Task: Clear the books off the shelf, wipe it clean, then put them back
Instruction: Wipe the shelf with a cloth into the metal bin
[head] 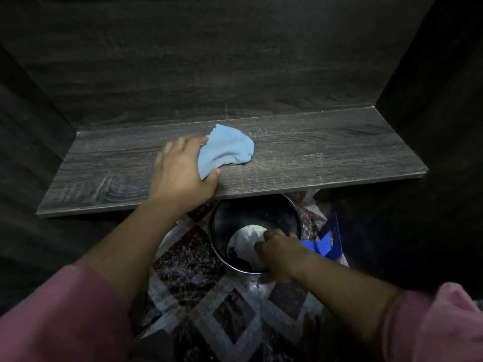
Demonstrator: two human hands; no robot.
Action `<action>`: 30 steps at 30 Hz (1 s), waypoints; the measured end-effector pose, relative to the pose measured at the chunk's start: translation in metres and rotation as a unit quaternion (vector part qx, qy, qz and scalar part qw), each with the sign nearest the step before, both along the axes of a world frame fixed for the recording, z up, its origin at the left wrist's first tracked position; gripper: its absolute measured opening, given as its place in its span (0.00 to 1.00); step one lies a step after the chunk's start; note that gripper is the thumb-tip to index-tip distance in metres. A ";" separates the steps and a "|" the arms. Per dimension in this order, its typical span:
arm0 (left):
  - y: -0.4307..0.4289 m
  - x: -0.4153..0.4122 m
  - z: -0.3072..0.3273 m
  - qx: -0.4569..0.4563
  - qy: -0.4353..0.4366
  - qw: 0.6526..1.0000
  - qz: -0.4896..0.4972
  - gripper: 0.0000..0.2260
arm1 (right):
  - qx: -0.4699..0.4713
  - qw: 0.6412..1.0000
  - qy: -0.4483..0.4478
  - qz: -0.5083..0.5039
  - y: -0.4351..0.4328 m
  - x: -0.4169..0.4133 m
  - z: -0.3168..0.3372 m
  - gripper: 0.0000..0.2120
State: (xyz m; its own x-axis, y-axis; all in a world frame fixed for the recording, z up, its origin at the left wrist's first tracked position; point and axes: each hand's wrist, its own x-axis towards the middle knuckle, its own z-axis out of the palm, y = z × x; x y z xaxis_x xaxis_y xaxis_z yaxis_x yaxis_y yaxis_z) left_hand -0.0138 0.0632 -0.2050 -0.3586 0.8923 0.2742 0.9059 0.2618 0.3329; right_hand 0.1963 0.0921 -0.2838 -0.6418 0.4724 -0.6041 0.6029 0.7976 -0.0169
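A dark wood-grain shelf (pixel 313 152) runs across the middle of the view with no books on it. A light blue cloth (pixel 227 148) lies bunched on the shelf left of centre. My left hand (pixel 183 168) grips the cloth's left end, thumb at the shelf's front edge. Below the shelf, my right hand (pixel 279 253) holds the near rim of a round dark bin (pixel 222 226) standing on the floor. A white crumpled thing (pixel 247 244) lies inside the bin. No books are in view.
Dark wood panels close in the shelf behind and on both sides. A blue object (pixel 326 242) stands on the floor right of the bin. The floor (pixel 209 296) has a dark and pale diamond tile pattern.
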 end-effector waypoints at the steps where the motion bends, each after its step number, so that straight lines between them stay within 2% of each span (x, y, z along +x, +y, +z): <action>1: -0.004 -0.001 0.003 -0.015 0.012 1.000 0.021 0.28 | 0.009 1.000 0.004 -0.008 0.002 -0.004 0.014 0.24; 4: -0.011 -0.008 0.012 -0.054 0.031 0.996 0.063 0.26 | 0.019 0.993 0.096 -0.059 0.014 -0.008 0.066 0.14; 7: -0.010 -0.014 0.010 -0.074 0.020 0.997 0.028 0.21 | 0.102 0.955 0.253 -0.114 0.029 -0.006 0.108 0.09; 9: -0.006 -0.013 0.004 -0.074 0.008 0.997 -0.026 0.20 | 0.161 0.909 0.362 -0.128 0.040 -0.012 0.116 0.12; 11: 0.001 -0.010 -0.002 -0.076 -0.001 0.995 -0.056 0.22 | 0.170 0.885 0.421 -0.105 0.052 -0.021 0.109 0.22; 13: 0.011 -0.005 -0.006 -0.082 0.008 0.994 -0.066 0.24 | 0.140 0.901 0.404 -0.075 0.063 -0.028 0.096 0.32; 15: 0.019 0.001 -0.009 -0.074 0.014 0.992 -0.097 0.27 | 0.100 0.925 0.360 -0.067 0.071 -0.029 0.086 0.37; 18: 0.026 0.005 -0.014 -0.074 -0.007 0.988 -0.132 0.28 | 0.055 0.932 0.347 -0.093 0.080 -0.028 0.079 0.34; 22: 0.022 0.011 -0.008 -0.097 0.020 0.989 -0.114 0.25 | 0.063 0.917 0.376 -0.117 0.075 -0.026 0.089 0.25; 26: 0.003 0.037 0.007 -0.124 0.062 0.985 -0.099 0.23 | 0.084 0.933 0.330 -0.118 0.055 -0.012 0.094 0.22; 30: -0.027 0.066 0.027 -0.178 0.091 0.977 -0.078 0.16 | 0.060 0.948 0.291 -0.116 0.029 0.010 0.103 0.19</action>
